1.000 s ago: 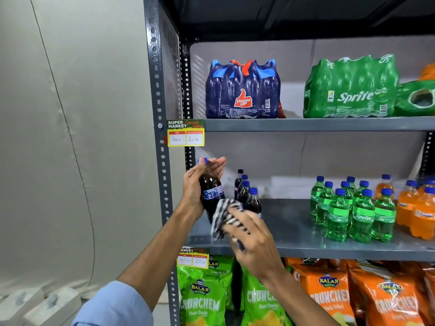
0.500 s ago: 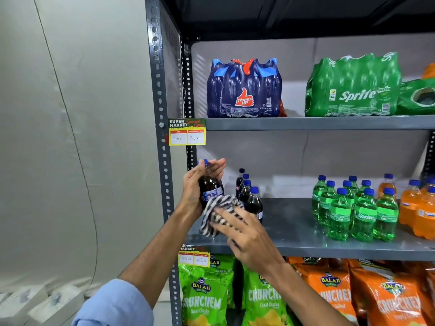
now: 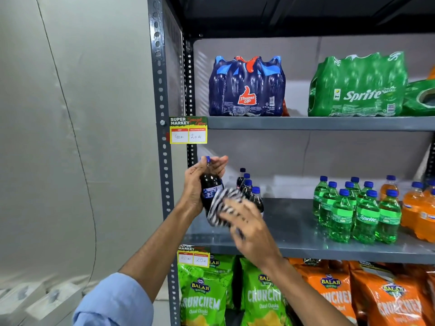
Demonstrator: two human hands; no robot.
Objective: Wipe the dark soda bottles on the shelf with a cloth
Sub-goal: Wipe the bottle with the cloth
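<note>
Glossy plastic dark bottle [image 3: 210, 184] — soft striped cloth [image 3: 222, 209] at its four o'clock; matt grey-painted metal shelf [image 3: 294, 228].

The held soda bottle [image 3: 210, 188] is dark brown with a blue cap and blue label. Against it, the cloth [image 3: 223, 206] has black and white stripes. Right of this bottle stand green bottles [image 3: 355, 209] with blue caps, then orange ones [image 3: 421, 208]. The shelf [image 3: 306, 234] is grey. The sleeve [image 3: 113, 302] is light blue.
</note>
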